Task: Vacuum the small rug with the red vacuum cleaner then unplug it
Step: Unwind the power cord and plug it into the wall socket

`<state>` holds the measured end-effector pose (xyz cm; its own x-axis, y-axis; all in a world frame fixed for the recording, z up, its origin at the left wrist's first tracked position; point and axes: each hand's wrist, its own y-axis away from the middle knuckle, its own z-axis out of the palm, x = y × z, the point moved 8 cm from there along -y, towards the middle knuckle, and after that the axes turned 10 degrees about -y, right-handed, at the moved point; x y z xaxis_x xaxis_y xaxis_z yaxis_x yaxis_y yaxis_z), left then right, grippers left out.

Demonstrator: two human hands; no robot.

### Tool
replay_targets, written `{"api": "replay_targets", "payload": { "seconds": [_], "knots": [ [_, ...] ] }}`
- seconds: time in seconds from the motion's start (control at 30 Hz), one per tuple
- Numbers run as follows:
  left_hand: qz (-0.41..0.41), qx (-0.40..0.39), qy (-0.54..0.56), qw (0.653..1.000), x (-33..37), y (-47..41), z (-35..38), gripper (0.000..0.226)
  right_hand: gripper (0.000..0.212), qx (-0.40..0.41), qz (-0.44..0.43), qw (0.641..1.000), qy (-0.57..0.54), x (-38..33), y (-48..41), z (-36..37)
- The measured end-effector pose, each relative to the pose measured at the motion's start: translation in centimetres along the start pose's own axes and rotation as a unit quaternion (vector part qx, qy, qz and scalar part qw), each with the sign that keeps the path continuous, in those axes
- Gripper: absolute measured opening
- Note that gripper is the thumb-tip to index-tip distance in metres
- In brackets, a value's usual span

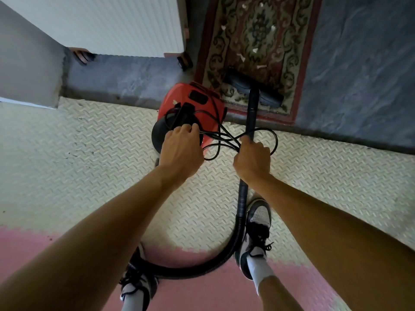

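Fingers: our left hand (180, 149) pinches cord (221, 136) loops; right hand (252, 159) clenches wand (251, 115) and cord.
Nozzle (253, 90): on rug (258, 48).

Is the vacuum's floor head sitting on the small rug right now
Yes, the black floor head rests on the near end of the patterned rug.

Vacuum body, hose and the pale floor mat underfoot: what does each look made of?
Vacuum body: glossy red moulded plastic, judging by its smooth sheen. Hose: black ribbed flexible plastic, bending in a curve. Floor mat: probably foam or rubber, matte, embossed with a diamond-plate pattern; its jagged seam with the pink section suggests interlocking tiles.
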<state>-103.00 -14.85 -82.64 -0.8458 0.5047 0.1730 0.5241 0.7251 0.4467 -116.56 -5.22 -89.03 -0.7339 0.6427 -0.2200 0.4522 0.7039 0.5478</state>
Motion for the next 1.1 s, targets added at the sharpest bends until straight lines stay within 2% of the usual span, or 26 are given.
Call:
{"api": "replay_targets", "payload": {
  "seconds": [0.1,0.17,0.23,0.33,0.4,0.47,0.57,0.67,0.77,0.83,0.93,1.1],
  "knots": [
    [0.0,0.011,0.012,1.0,-0.8,0.4,0.7,0.025,0.032,-0.035,0.035,0.998,-0.037,-0.4,-0.6,1.0],
    [-0.003,0.025,0.027,0.999,-1.2,0.7,0.9,0.029,0.042,-0.047,0.067,0.993,-0.081,-0.9,-0.9,1.7],
    [-0.004,0.036,0.036,0.999,-1.5,0.9,1.0,0.031,0.047,-0.019,0.067,0.992,-0.105,-2.2,-1.2,1.5],
    [-0.008,0.046,0.042,0.998,-1.9,0.9,1.1,0.026,0.038,0.053,-0.007,0.99,-0.128,-5.1,-2.1,0.3],
    [-0.007,0.055,0.053,0.997,-2.0,1.0,1.1,0.027,0.03,0.025,-0.033,0.979,-0.201,-6.7,-3.0,0.5],
    [-0.002,0.066,0.06,0.996,-2.1,1.0,0.9,0.029,0.031,-0.04,-0.018,0.962,-0.27,-7.5,-3.9,1.8],
    [0.01,0.082,0.073,0.994,-2.1,1.0,0.7,0.033,0.045,-0.082,-0.024,0.967,-0.239,-7.7,-4.1,2.7],
    [0.006,0.094,0.088,0.992,-2.4,1.2,0.6,0.039,0.058,-0.082,-0.053,0.976,-0.196,-7.6,-3.5,2.7],
    [-0.027,0.093,0.09,0.991,-2.9,1.4,0.9,0.031,0.065,-0.047,-0.008,0.965,-0.258,-7.4,-3.8,2.7],
    [-0.029,0.093,0.089,0.991,-3.0,1.4,0.9,0.028,0.058,-0.024,0.018,0.961,-0.277,-7.7,-4.4,2.9],
    [-0.018,0.098,0.088,0.991,-3.1,1.3,0.6,0.03,0.033,-0.041,0.021,0.963,-0.264,-8.4,-4.8,3.1],
    [-0.024,0.115,0.097,0.988,-3.2,1.6,0.2,0.029,0.032,-0.071,-0.033,0.977,-0.201,-8.5,-4.4,3.6]
  ]
}}
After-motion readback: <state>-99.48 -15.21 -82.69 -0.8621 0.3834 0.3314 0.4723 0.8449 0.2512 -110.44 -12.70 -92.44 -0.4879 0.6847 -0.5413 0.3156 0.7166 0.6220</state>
